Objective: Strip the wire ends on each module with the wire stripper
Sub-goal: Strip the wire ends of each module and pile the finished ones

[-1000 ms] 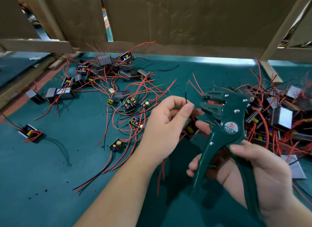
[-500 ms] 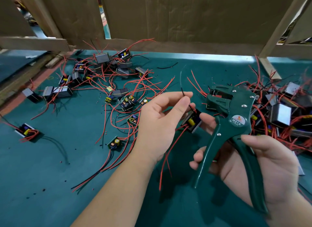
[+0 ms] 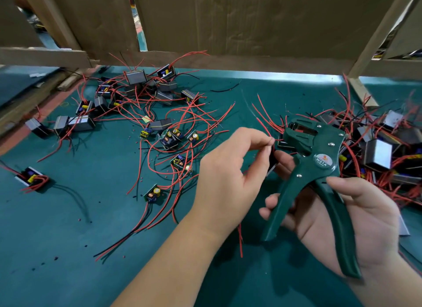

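Head view: left hand (image 3: 228,176) pinches a wire end (image 3: 273,149) just left of the wire stripper (image 3: 315,151), whose spread handles the right hand (image 3: 356,220) grips; the wire's axis is blurred.

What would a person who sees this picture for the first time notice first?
The dark green wire stripper, gripped by the right hand at centre right. Beside its head the left hand pinches a thin wire. Red-wired modules lie scattered over the teal mat, left and right.

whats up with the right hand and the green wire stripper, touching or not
Touching. The head view shows the right hand gripping the wire stripper, fingers curled behind one handle, thumb across the other.
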### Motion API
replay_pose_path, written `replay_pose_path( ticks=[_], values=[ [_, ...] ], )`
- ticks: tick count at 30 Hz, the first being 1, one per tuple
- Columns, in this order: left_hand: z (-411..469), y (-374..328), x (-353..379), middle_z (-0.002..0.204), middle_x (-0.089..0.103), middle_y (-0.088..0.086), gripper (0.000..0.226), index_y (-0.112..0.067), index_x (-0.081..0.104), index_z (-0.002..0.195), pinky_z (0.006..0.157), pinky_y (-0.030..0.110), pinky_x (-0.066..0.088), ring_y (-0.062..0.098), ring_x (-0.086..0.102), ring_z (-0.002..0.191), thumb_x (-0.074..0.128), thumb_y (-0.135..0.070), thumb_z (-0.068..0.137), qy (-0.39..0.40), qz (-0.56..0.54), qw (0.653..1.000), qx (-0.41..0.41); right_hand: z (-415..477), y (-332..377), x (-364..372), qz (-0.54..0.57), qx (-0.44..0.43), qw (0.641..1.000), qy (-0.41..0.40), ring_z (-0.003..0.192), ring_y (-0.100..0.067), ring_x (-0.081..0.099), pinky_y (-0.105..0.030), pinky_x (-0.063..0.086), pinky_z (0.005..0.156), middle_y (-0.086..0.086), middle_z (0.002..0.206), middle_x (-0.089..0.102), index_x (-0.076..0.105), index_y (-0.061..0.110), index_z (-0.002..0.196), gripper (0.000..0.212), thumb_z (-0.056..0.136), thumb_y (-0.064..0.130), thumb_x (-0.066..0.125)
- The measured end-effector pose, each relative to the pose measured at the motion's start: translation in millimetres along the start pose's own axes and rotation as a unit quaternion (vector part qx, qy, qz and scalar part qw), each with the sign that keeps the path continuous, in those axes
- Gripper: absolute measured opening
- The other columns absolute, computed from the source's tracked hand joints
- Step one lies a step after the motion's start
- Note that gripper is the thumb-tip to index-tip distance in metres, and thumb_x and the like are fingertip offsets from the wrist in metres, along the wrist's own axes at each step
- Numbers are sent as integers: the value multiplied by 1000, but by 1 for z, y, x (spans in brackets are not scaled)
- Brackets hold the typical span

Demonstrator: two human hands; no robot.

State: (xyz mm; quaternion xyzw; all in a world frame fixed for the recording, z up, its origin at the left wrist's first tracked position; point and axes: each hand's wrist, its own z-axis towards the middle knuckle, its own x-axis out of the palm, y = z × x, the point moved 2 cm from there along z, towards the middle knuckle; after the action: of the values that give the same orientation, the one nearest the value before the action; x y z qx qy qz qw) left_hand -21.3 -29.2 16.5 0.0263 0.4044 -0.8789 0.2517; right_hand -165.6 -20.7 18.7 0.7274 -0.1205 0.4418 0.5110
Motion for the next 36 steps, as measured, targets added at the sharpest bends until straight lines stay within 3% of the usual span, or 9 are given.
replay_pose_path(
  ticks=[3, 6, 8, 13, 19, 26, 29, 32, 36],
  values=[
    [1, 0, 2, 95, 73, 1, 12, -17, 55, 92, 83, 24, 53, 10, 69, 91, 61, -8, 89, -24, -151, 974, -164, 0, 4, 0, 7, -2, 1000, 6, 70, -38, 66, -51, 56, 68, -20, 94, 66, 61, -3, 122, 81, 48, 24, 79],
    [2, 7, 6, 91, 75, 3, 23, -16, 48, 107, 93, 39, 53, 16, 69, 87, 61, -8, 91, -55, -314, 885, -338, -1, 5, 0, -2, -5, 1000, 7, 70, -39, 66, -52, 56, 68, -21, 92, 66, 61, -3, 122, 81, 48, 24, 79],
    [4, 11, 6, 86, 75, 5, 35, -23, 42, 112, 97, 46, 50, 18, 70, 84, 63, -7, 90, -74, -360, 849, -380, -1, 3, 1, -11, -6, 1000, 14, 71, -40, 66, -55, 55, 70, -22, 95, 66, 61, -3, 123, 80, 50, 23, 79],
    [9, 11, -6, 82, 75, 3, 20, -19, 62, 91, 73, 14, 49, 7, 68, 77, 60, 0, 89, -16, -240, 924, -298, -2, -2, 2, -32, -4, 999, 12, 70, -44, 64, -58, 53, 69, -25, 95, 66, 60, -4, 123, 80, 50, 24, 81],
    [12, 8, -10, 92, 74, -3, 19, -10, 72, 99, 76, 10, 45, 3, 65, 88, 54, -10, 93, 87, -252, 927, -266, -1, -5, 1, -53, 3, 999, 10, 72, -47, 64, -57, 53, 69, -29, 90, 65, 64, 1, 120, 76, 50, 24, 83],
    [5, 6, -3, 88, 70, 18, 19, -19, 64, 91, 59, 27, 54, 18, 67, 60, 46, -24, 96, 141, -312, 902, -264, -2, -6, 1, -43, 1, 999, 16, 70, -45, 64, -57, 53, 67, -25, 98, 66, 66, 2, 115, 70, 51, 23, 83],
    [8, 9, -3, 84, 67, 10, 22, -28, 69, 82, 75, 44, 56, 36, 66, 78, 50, -27, 92, 99, -313, 905, -272, -2, -8, 0, -26, 24, 999, 19, 71, -39, 67, -53, 55, 70, -25, 104, 67, 64, 4, 121, 74, 53, 24, 82],
    [10, 11, -5, 73, 63, -4, 19, -25, 73, 85, 66, 27, 55, 21, 67, 75, 56, -30, 90, 72, -368, 876, -304, 2, -6, 2, -6, 9, 1000, -27, 68, -35, 68, -48, 57, 66, -23, 113, 67, 66, 6, 118, 60, 65, 33, 71],
    [13, 15, -6, 74, 63, -6, 22, -28, 74, 81, 67, 37, 57, 21, 70, 78, 53, -34, 82, 66, -413, 829, -370, 6, 2, -4, -30, 30, 992, -117, 68, -37, 66, -49, 58, 63, -27, 91, 67, 61, -3, 120, 70, 73, 48, 54]
  ],
)
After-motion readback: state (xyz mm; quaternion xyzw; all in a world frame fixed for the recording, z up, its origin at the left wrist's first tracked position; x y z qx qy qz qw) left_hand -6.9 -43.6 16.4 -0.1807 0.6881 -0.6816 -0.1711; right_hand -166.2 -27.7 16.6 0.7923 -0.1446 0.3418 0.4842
